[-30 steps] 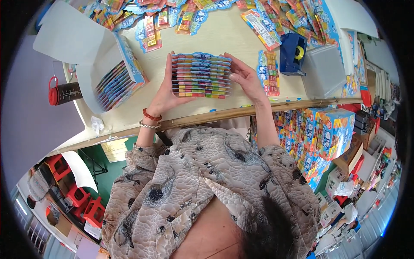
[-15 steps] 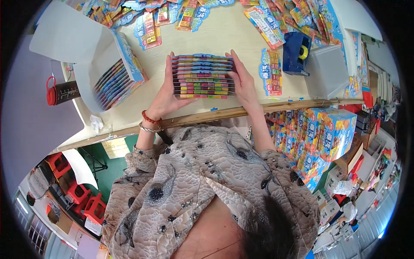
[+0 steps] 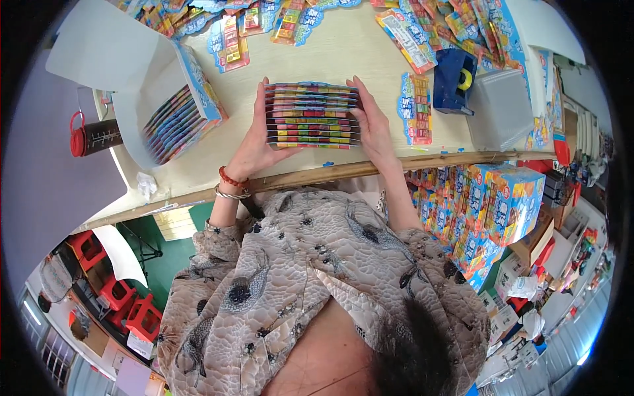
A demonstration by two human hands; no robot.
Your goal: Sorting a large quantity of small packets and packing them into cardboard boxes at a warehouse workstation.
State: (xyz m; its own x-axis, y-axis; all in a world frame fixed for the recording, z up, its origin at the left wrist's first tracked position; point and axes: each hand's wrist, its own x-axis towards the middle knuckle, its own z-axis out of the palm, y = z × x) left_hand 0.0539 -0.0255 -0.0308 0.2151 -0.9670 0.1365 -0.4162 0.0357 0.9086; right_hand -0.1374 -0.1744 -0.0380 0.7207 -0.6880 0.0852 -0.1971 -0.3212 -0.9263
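Between my two hands stands a stack of candy blister packs (image 3: 312,115), set on edge over the table, their colourful sweets showing in rows. My left hand (image 3: 255,145) grips the stack's left end, thumb along the near bottom edge. My right hand (image 3: 374,125) presses the right end, its fingers along the side. To the left, an open display box (image 3: 201,89) with a raised white lid holds more blister packs (image 3: 173,125) in a slanted row. A single blister pack (image 3: 415,111) lies flat just right of my right hand.
A blue tape dispenser (image 3: 453,79) and a clear plastic box (image 3: 500,109) stand at the right. Loose packs (image 3: 290,23) are heaped along the far edge. A dark bottle with a red lid (image 3: 96,136) is at the left. Filled boxes (image 3: 515,204) are piled below the table's right side.
The stack stays between both hands, its packs looking slightly more even and upright. The hands have hardly moved.
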